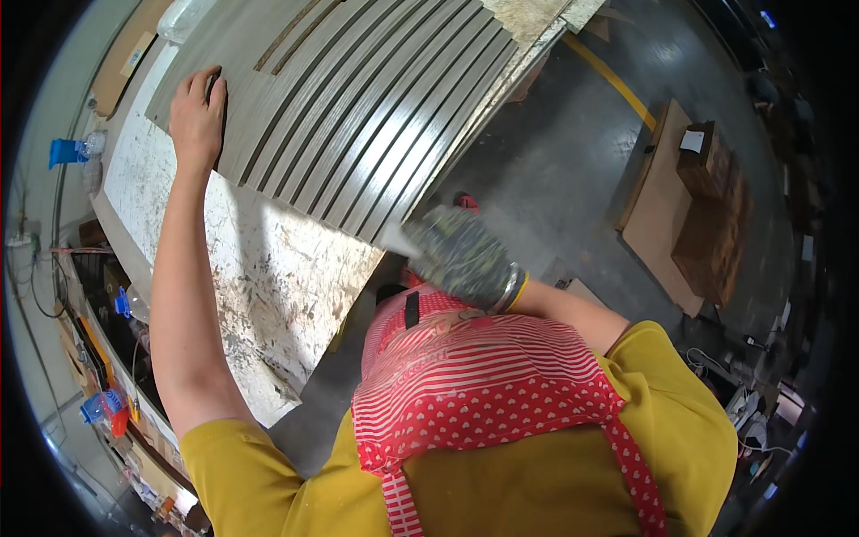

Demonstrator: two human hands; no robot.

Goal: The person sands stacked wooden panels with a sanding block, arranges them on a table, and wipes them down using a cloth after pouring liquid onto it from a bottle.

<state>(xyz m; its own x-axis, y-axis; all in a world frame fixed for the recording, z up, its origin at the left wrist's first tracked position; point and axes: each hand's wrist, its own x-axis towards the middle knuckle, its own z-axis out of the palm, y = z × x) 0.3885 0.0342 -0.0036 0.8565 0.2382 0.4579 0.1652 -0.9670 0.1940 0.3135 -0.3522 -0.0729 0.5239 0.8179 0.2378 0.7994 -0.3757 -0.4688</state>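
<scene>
The person's bare left hand [197, 121] lies on top of the near left corner of a big grey-brown board [246, 76]. Its fingers are a little bent, but the palm is hidden, so one cannot tell how tight it is or if it has hold of anything. Toward the person from this hand, a scuffed white table top [268, 259] shows beneath the board.

The board spreads ahead of the left hand and off to its right, with long slots cut through it. It looks flat, stiff and rather heavy. The shiny strips between the slots may be slippery, and thin enough to bend or snap if pulled. The solid part by the left hand looks like the best place to hold on.

The right hand [461, 255], in a camouflage glove, is just beside the board's near right corner. It seems curled around a pale thing [398, 240], too blurred to name. Well off to its right, flat cardboard [658, 242] lies on the floor.
</scene>
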